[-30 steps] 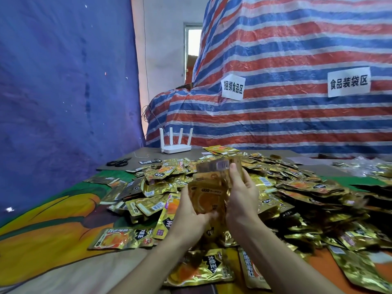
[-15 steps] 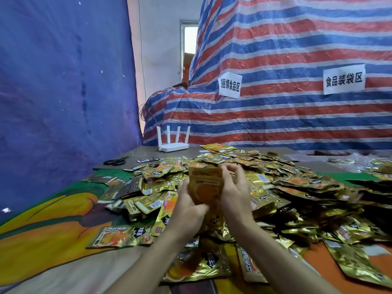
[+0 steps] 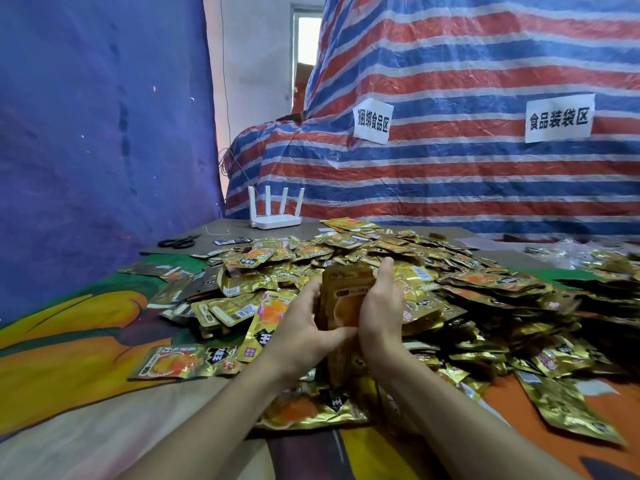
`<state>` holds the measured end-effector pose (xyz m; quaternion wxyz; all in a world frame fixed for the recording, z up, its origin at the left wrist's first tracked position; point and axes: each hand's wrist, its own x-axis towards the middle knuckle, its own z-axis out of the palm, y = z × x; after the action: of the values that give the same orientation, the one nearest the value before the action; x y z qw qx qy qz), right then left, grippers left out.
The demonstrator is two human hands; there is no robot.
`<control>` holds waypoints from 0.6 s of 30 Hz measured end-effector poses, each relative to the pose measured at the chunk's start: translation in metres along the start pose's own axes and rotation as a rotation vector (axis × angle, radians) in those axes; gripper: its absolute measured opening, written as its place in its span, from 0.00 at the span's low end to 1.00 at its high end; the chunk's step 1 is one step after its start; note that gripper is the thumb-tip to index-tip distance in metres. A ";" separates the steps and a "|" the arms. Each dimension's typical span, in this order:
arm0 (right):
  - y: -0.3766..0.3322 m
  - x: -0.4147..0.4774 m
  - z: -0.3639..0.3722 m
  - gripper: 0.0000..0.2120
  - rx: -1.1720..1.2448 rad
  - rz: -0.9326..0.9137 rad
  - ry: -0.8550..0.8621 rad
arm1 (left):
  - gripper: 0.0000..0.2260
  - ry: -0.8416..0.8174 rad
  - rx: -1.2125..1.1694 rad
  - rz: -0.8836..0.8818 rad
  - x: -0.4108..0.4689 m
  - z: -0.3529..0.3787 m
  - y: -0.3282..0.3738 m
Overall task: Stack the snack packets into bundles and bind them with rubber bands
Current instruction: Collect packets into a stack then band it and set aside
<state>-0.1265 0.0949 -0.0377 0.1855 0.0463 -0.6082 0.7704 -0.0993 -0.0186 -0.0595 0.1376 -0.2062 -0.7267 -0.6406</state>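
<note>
Snack packet stack (image 3: 346, 299) upright between both hands, above near side of heap (image 3: 450, 282), mid-table. Second ago held higher, one packet poking up; now lowered and squared, so binding likely next. Left hand (image 3: 304, 327) and right hand (image 3: 381, 317) grip its sides. Tarp (image 3: 485, 174): first sign (image 3: 373, 121) 捆绑食品区, second sign (image 3: 559, 117) 食品装袋区. Packet print blurred.

Loose snack packets (image 3: 433, 271): gold foil printed with an orange fruit picture and a black label bearing white characters; some backs show white barcode patches. Stack of packets (image 3: 344, 299): the same gold, with an orange disc on the facing side. Tarpaulin (image 3: 450, 174): horizontal red, blue and white stripes. Left paper sign (image 3: 372, 121) and right paper sign (image 3: 558, 118): white with black characters. Hanging cloth (image 3: 86, 133): deep blue-violet, flecked with pale specks. Router (image 3: 276, 221): white. Scissors (image 3: 178, 242): black. Table cover (image 3: 69, 341): orange and yellow shapes, green patches, a beige area.
</note>
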 end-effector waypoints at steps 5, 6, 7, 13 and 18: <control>0.008 0.001 0.004 0.29 0.107 0.144 -0.101 | 0.16 -0.064 0.010 -0.017 -0.001 -0.008 0.004; 0.008 0.001 0.004 0.29 0.121 0.158 -0.109 | 0.15 -0.095 -0.008 -0.037 -0.002 -0.006 0.003; 0.007 0.000 0.005 0.28 0.140 0.177 -0.116 | 0.15 -0.104 -0.029 -0.050 -0.003 -0.003 0.002; -0.003 -0.002 0.008 0.21 0.033 -0.035 -0.085 | 0.16 0.022 -0.033 0.042 -0.003 0.007 0.001; -0.015 -0.007 -0.003 0.11 -0.131 -0.198 -0.070 | 0.25 -0.056 0.110 0.097 -0.008 0.009 0.003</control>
<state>-0.1148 0.0987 -0.0268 0.2420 0.1208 -0.6559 0.7047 -0.0901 -0.0105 -0.0623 0.1593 -0.2511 -0.7535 -0.5863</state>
